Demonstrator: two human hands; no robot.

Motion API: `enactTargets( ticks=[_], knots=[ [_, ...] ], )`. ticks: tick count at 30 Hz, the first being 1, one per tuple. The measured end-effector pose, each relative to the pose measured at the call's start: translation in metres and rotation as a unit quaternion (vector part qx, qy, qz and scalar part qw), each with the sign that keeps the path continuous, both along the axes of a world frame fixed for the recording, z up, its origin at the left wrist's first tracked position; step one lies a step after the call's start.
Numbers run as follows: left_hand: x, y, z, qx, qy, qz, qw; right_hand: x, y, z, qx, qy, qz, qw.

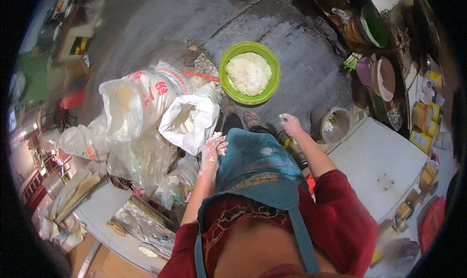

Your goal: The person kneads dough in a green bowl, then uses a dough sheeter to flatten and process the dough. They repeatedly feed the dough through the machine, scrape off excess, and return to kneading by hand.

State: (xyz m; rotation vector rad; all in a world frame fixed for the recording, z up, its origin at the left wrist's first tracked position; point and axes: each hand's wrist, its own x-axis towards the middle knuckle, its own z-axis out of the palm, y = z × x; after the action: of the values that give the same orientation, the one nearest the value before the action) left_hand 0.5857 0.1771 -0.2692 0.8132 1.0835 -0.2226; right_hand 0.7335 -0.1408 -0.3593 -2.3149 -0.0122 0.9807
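Note:
My left hand (pixel 213 150), coated in white flour or dough, hangs beside the blue-green apron (pixel 258 154) with its fingers apart and nothing in it. Closest to it is an open white sack (pixel 200 113) with pale powder inside. My right hand (pixel 291 125) is held out on the apron's other side, its loosely bent fingers whitened at the tips and holding nothing I can see. On the floor ahead of my feet stands a green basin (pixel 276 83) with a large pale lump of dough (pixel 249 74) in it. Neither hand touches the basin.
A larger flour sack (pixel 160 91) with red print stands at left, with clear plastic bags (pixel 141 154) below it. A bucket (pixel 318 122) is right of my right hand, near a white tabletop (pixel 379 164). A red strip (pixel 200 76) lies left of the basin.

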Motion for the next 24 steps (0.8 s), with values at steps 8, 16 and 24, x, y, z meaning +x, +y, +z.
enactTargets(
  ticks=[8,16,24],
  knots=[
    [0.133,0.005,-0.084,0.016,-0.020,-0.269,0.963,-0.009,-0.025,-0.001,-0.059,-0.008,-0.180,0.982],
    [0.206,-0.012,-0.258,0.184,-0.030,-0.447,0.875,0.090,0.079,-0.183,-0.024,0.022,-0.136,0.990],
    [0.357,-0.053,-0.388,0.478,-0.154,-0.750,0.430,0.173,0.101,-0.314,-0.074,-0.073,-0.087,0.991]
  ],
)
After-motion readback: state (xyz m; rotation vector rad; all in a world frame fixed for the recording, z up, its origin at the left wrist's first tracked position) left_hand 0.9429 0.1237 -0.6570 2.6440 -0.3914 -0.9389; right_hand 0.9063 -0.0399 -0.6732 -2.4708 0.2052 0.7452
